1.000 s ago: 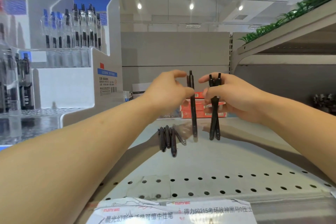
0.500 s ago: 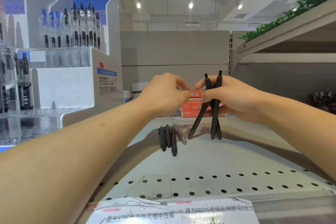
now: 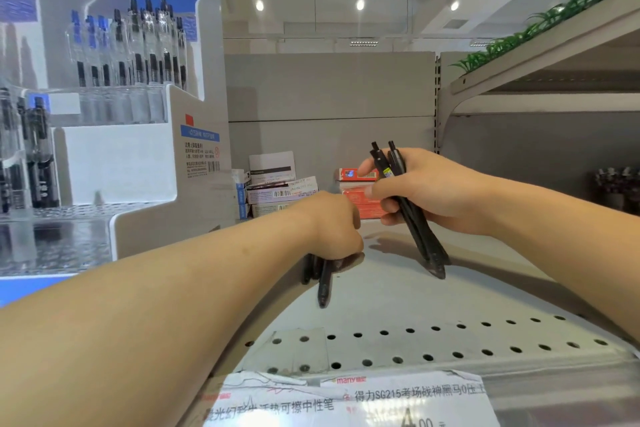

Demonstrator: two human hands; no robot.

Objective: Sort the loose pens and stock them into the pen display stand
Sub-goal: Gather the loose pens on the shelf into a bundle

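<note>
The left hand [image 3: 334, 225] is down on the grey shelf [image 3: 398, 298], its fingers curled over the small cluster of loose black pens [image 3: 323, 279] lying there; whether they already pinch a pen cannot be told, since the knuckles hide the fingertips. The right hand [image 3: 426, 191] is raised just beside it and grips a bundle of black pens [image 3: 420, 236] around the middle, fingers wrapped and thumb across, clicker ends up and tips pointing down towards the shelf without clearly touching it. To do this pickup well, I would pinch one pen near its middle, lift it clear of its neighbours so none rolls away, and turn it the same way round as the held bundle before adding it. In the bundle two clicker tops show for certain, and a third barrel seems to lie behind them. Under the left hand about three or four barrels poke out, one longer than the rest. The pen display stand [image 3: 138, 163] sits at the left, well apart from both hands, its clear tiers already holding rows of upright pens.
</note>
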